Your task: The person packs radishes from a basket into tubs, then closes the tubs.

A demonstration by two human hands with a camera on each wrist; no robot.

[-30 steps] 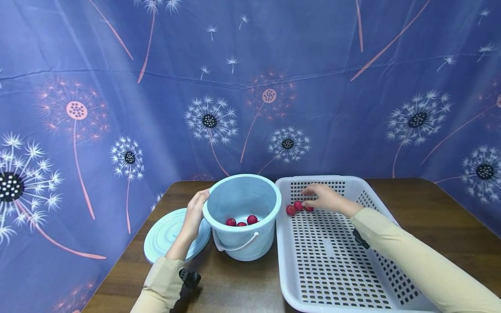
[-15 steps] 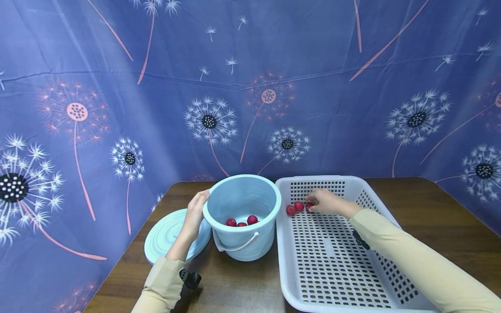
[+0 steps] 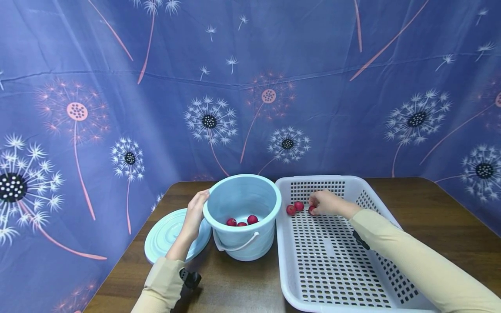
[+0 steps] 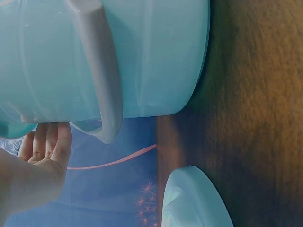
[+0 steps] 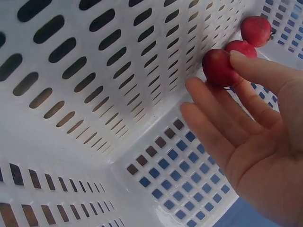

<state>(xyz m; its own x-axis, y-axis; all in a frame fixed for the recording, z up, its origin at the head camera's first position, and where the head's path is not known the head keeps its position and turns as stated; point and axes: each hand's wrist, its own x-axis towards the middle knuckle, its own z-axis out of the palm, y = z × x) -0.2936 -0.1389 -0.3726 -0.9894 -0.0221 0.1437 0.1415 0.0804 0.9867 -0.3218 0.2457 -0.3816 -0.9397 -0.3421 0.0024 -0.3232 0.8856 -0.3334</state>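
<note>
With thumb and fingertips, my right hand [image 3: 328, 203] pinches a small round red fruit [image 5: 219, 67] low in the white perforated basket [image 3: 287, 256]. Two more red fruits, a nearer one [image 3: 299, 205] and a farther one [image 3: 291, 210], lie just left of it by the basket's left wall. My left hand [image 3: 194, 214] rests at the left rim of the light-blue bucket [image 3: 244, 245]. In the left wrist view its fingers [image 4: 51, 139] lie straight against the bucket's outer wall; the thumb is hidden. Several red fruits [image 3: 252, 219] sit on the bucket's floor.
A light-blue round lid [image 3: 162, 234] lies on the wooden table [image 3: 238, 287] left of the bucket. The bucket's white handle [image 3: 240, 248] hangs down in front. Bucket and basket stand side by side. A blue dandelion-print cloth [image 3: 250, 52] hangs behind the table.
My right hand has come down round the rightmost fruit and shifted slightly right with it, widening its gap from the other two. The left hand stays at the bucket rim.
</note>
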